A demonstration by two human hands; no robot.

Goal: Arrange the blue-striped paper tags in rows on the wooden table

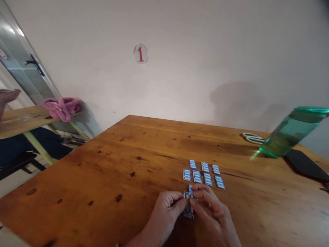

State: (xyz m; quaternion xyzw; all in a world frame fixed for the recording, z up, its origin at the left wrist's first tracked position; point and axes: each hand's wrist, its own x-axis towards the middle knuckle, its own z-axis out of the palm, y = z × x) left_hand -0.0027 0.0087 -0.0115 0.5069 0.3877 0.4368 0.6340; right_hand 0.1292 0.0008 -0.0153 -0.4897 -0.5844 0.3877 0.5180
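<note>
Small blue-and-white cards [189, 213] with a printed pattern stand between my two hands, above the near part of the wooden table [102, 178]. On their left edge, my left hand [168, 211] pinches with thumb and forefinger. From the other side my right hand [214, 209] closes thumb and fingers on the same cards. How many I hold is hidden. Just past my fingers, another blue-and-white card group [190, 188] lies partly covered. Farther off, several overlapping card groups [197, 176] lie in two rows.
A green bottle [290, 133] stands at the right beside a black flat object [307, 165] and a coiled white cable [253, 138]. At the left, another table [15, 120] bears a pink cloth item [61, 108]; another person's hand [9, 96] shows above it.
</note>
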